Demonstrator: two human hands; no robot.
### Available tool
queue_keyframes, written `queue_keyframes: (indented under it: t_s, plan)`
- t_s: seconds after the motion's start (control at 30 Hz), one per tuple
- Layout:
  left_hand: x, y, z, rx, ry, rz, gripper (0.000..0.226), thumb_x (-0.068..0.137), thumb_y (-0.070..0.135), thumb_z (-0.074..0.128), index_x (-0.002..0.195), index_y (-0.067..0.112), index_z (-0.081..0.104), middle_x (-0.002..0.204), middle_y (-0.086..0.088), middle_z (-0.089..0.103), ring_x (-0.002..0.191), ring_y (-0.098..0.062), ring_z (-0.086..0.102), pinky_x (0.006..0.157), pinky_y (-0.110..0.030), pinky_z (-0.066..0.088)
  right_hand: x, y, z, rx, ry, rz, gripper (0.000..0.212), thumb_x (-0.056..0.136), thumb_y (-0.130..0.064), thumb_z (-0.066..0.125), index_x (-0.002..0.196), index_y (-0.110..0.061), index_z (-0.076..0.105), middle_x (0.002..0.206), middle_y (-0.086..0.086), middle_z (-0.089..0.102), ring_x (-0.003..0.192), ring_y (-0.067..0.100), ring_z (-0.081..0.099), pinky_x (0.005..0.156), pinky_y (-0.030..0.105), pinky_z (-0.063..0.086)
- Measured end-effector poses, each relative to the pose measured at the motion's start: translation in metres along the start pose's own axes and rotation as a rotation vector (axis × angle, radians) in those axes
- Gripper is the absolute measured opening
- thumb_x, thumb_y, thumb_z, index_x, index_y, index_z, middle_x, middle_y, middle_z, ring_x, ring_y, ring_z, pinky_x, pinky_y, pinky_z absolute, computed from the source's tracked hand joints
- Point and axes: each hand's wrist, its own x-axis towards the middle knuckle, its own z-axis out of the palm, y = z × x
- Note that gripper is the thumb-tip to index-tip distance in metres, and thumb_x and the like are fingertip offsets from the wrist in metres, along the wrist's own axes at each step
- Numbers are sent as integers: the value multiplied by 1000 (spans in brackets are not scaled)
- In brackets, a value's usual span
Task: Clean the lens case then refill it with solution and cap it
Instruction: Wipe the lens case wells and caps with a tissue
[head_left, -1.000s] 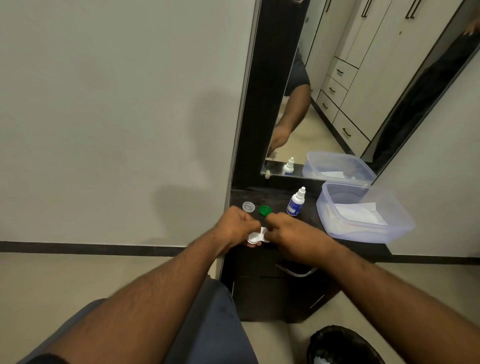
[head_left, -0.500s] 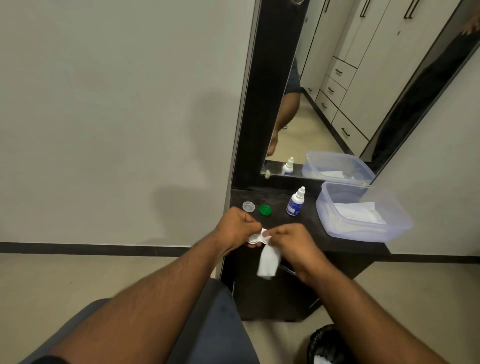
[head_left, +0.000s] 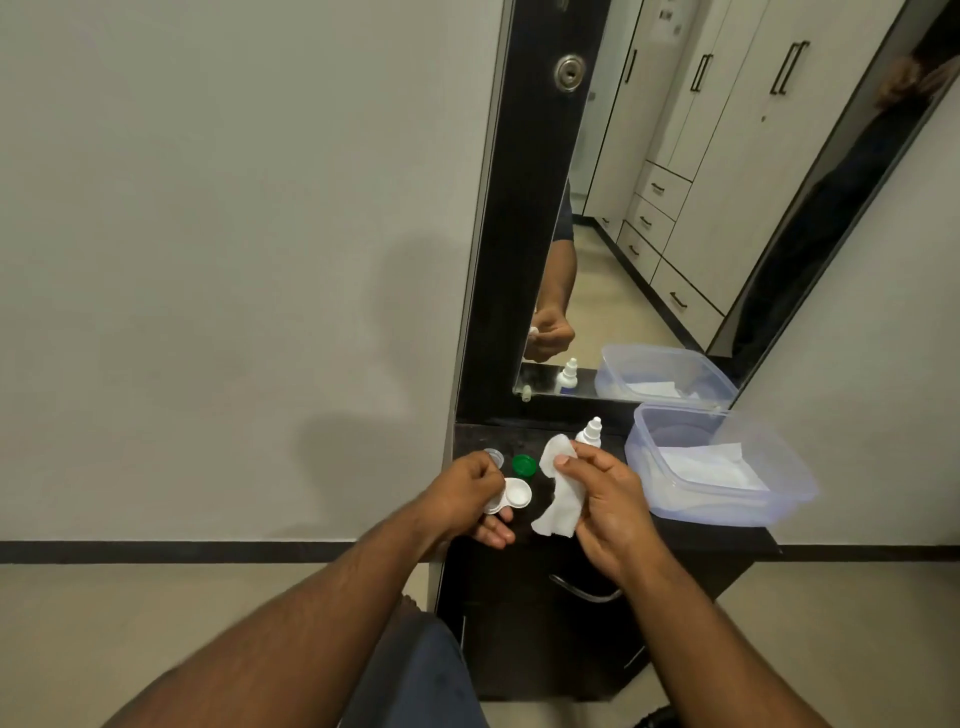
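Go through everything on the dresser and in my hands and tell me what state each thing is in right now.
Lens case: uncapped, wells open, held in the left hand.
Tissue: crumpled, gripped by the right hand.
Green cap: off, lying on the dresser top.
Clear cap: off, beside the green one.
Solution bottle: upright, tip capped.
Plastic box: lidless, tissues inside.

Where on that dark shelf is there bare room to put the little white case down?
The near strip of the dark shelf, in front of the plastic tub, is bare. The back left is crowded: clear cap, green cap and solution bottle stand close together there.
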Motion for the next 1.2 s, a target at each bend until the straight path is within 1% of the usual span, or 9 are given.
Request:
queue_keyframes:
  t_s: [0.2, 0.33, 0.5, 0.67, 0.8, 0.93, 1.07, 1.13, 1.2]
  plan:
    - [2, -2, -5, 2, -41, -18, 16, 101, 14, 33, 92, 13, 46, 73, -14, 58, 56, -23, 67, 49, -26, 54, 2, -8, -1, -765, -269, -333, 18, 81, -9, 70, 94, -20, 76, 93, -11, 71, 86, -2, 64, 69, 7, 47]
    - [2, -3, -5, -12, -56, -13, 15, 102, 15, 35, 94, 8, 46, 74, -15, 61, 59, -24, 68, 53, -27, 57, 8, -7, -1, -1103, -500, -480, 19, 83, -11, 69, 97, -22, 74, 94, -14, 62, 91, -2, 59, 79, 11, 46]
    - [3, -2, -4, 36, -60, -33, 19, 101, 14, 38, 88, 8, 50, 70, -13, 64, 58, -22, 69, 53, -26, 58, 12, -11, -4, -1212, -562, -638, 10, 81, -13, 70, 89, -19, 71, 88, -13, 64, 83, -1, 59, 74, 13, 44]
    - [5, -1, -4, 68, -57, -45, 17, 101, 13, 40, 87, 7, 49, 71, -15, 65, 58, -23, 69, 51, -25, 57, 12, -21, -4, -1682, -882, -972, 24, 89, -16, 61, 112, -15, 67, 110, 5, 60, 101, 16, 55, 82, 26, 48]
    - [4, -2, -2, 96, -49, -28, 17, 100, 11, 40, 85, 9, 49, 69, -13, 65, 57, -22, 69, 50, -25, 57, 8, -31, -1, -1914, -970, -1209, 25, 77, -19, 77, 101, -15, 70, 101, 5, 63, 93, 17, 60, 70, 20, 43]
    - [5, -3, -2, 120, -44, -21, 17, 100, 11, 40, 84, 10, 47, 65, -11, 66, 55, -22, 68, 48, -25, 56, 10, -28, -1, -1979, -980, -1369, 29, 70, -20, 81, 97, -15, 70, 95, 4, 65, 86, 19, 61, 63, 28, 51]
    - [4, -3, 0, 156, -44, -15, 18, 99, 9, 39, 82, 11, 45, 61, -9, 64, 49, -20, 65, 45, -24, 53, -4, -8, -8, -2041, -722, -1232, 28, 82, -24, 70, 108, -15, 63, 98, 4, 58, 86, 18, 55, 65, 29, 47]
    - [5, -3, 4, 171, -29, -6, 19, 98, 8, 41, 80, 12, 45, 60, -9, 64, 47, -18, 64, 43, -23, 52, -17, 5, -4, -1979, -629, -858, 27, 91, -16, 55, 118, -12, 58, 107, 8, 52, 96, 23, 53, 75, 33, 45]
    - [4, -3, 5, 178, -15, 4, 19, 97, 6, 42, 79, 12, 46, 60, -9, 64, 46, -17, 64, 44, -23, 52, -23, 6, 4, -1547, -433, -324, 22, 93, -11, 50, 109, -11, 65, 98, 7, 55, 91, 20, 57, 71, 29, 44]
